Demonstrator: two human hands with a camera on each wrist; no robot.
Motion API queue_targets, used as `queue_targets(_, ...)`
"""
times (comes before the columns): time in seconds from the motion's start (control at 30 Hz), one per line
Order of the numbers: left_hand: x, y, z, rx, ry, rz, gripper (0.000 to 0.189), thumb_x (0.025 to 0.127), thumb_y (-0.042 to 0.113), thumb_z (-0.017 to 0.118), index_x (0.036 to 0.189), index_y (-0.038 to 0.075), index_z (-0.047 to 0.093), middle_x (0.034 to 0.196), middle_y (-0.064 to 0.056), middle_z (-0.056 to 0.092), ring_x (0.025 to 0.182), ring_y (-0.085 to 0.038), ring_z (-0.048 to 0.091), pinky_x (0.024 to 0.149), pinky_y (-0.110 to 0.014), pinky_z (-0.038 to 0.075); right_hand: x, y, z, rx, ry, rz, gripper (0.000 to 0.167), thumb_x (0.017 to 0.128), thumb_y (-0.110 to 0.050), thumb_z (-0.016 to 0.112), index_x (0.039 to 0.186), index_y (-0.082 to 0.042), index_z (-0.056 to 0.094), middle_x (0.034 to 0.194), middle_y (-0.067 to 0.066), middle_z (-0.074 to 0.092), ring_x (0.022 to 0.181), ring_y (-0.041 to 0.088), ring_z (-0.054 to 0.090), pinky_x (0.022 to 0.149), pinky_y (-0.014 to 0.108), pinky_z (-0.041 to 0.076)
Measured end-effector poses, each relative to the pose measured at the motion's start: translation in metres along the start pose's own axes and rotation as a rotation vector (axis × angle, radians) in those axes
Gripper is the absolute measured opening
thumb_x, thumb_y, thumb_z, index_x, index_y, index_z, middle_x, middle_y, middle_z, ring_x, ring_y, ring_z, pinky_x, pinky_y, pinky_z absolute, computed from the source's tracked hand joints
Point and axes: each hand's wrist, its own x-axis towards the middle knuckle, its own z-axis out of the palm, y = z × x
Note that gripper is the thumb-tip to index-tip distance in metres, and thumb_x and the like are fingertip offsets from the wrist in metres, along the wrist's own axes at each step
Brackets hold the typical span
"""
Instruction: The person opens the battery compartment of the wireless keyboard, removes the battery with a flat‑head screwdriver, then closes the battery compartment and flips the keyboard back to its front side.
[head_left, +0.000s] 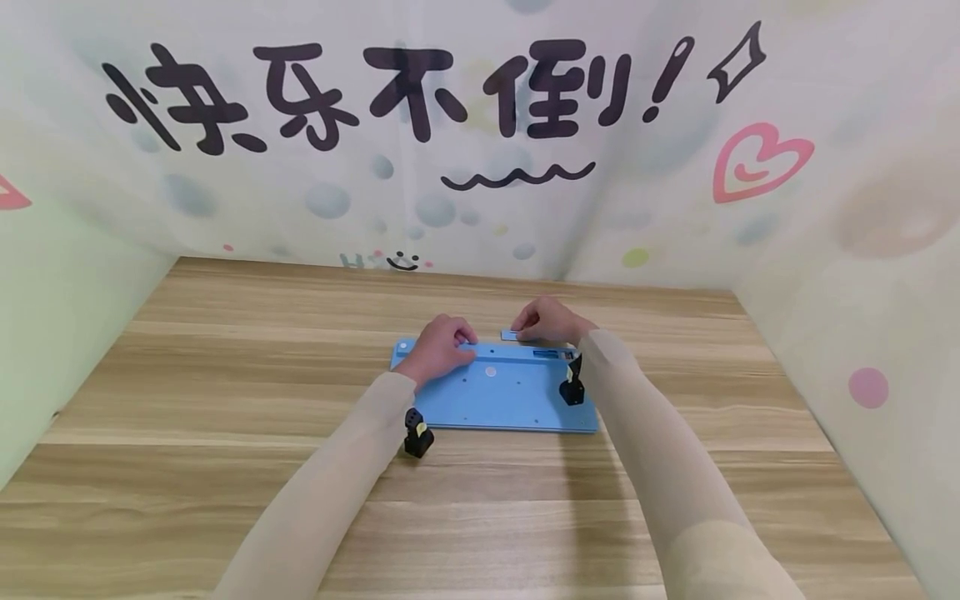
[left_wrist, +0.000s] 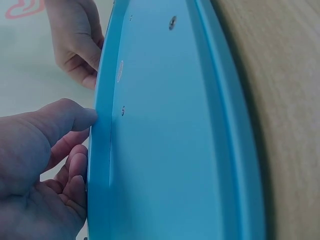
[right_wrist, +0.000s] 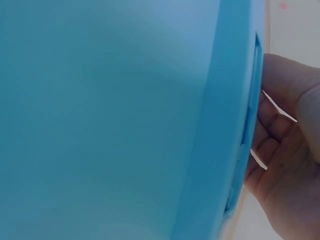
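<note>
A light blue keyboard (head_left: 502, 404) lies underside up on the wooden table, with small screws and a round pale sticker on its back. Along its raised far ridge, toward the right, a battery compartment (head_left: 546, 353) is uncovered. My left hand (head_left: 437, 352) grips the ridge on the left, thumb on the ridge and fingers behind it in the left wrist view. Just beyond the far edge, my right hand (head_left: 551, 319) pinches a small flat blue battery cover (head_left: 509, 335). In the right wrist view the keyboard hides the cover, and the right hand's curled fingers (right_wrist: 267, 132) show behind the edge.
Black wrist-camera mounts (head_left: 418, 435) sit at both wrists, the right one (head_left: 572, 385) over the keyboard. A printed cloth (head_left: 420, 225) hangs behind the table's far edge and along the sides. Bare wood (head_left: 480, 508) spreads in front of the keyboard.
</note>
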Motion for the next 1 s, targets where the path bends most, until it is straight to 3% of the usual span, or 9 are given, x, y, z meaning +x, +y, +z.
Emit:
queue_targets(0.53, 0.002, -0.001, 0.003, 0.002, -0.002, 0.003, 0.013, 0.082, 0.007, 0.066, 0.094, 0.003, 0.063, 0.095, -0.009, 0.049, 0.087, -0.021, 0.044, 0.076, -0.03, 0.04, -0.011, -0.004, -0.005, -0.004, 0.048, 0.056, 0.009, 0.084, -0.008, 0.066, 0.093, -0.005, 0.066, 0.095, 0.007, 0.062, 0.088, 0.021, 0.056, 0.083, 0.034, 0.045)
queue_targets(1.0, 0.001, -0.002, 0.002, 0.018, 0.007, 0.017, 0.013, 0.082, 0.006, 0.066, 0.093, 0.002, 0.063, 0.092, -0.008, 0.048, 0.086, -0.021, 0.044, 0.074, -0.029, 0.039, -0.022, -0.006, -0.019, 0.001, 0.048, -0.02, 0.009, 0.082, -0.001, 0.065, 0.091, 0.001, 0.065, 0.091, 0.011, 0.064, 0.085, 0.022, 0.059, 0.08, 0.035, 0.048)
